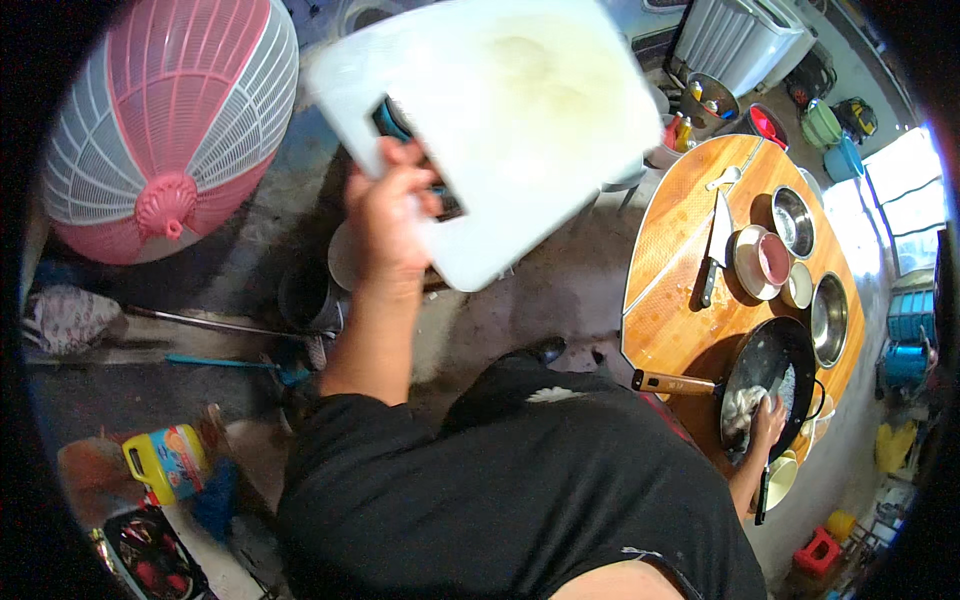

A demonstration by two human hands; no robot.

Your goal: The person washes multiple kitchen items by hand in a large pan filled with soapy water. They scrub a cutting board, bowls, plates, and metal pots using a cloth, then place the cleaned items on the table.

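Observation:
My left hand (385, 215) is raised, its fingers hooked through the slot of a large white cutting board (530, 110). The board hangs tilted in the air, above the floor. Low at the right, my right hand (768, 425) reaches into a black wok (765, 350) on the wooden table. Its fingers close on a pale, crumpled lump (742, 408), too small to identify as cloth or food. Beside that wrist lies a long black handle (763, 495). The wok's wooden handle (675, 384) points left, past the table's edge.
On the table (665, 290) are a kitchen knife (715, 250), a white spoon (722, 179), stacked bowls (757, 262) and steel bowls (829, 320). A pink-and-white mesh food cover (170, 130) stands at the left. A yellow-handled jug (166, 463) sits low at left; buckets (710, 98) stand behind the table.

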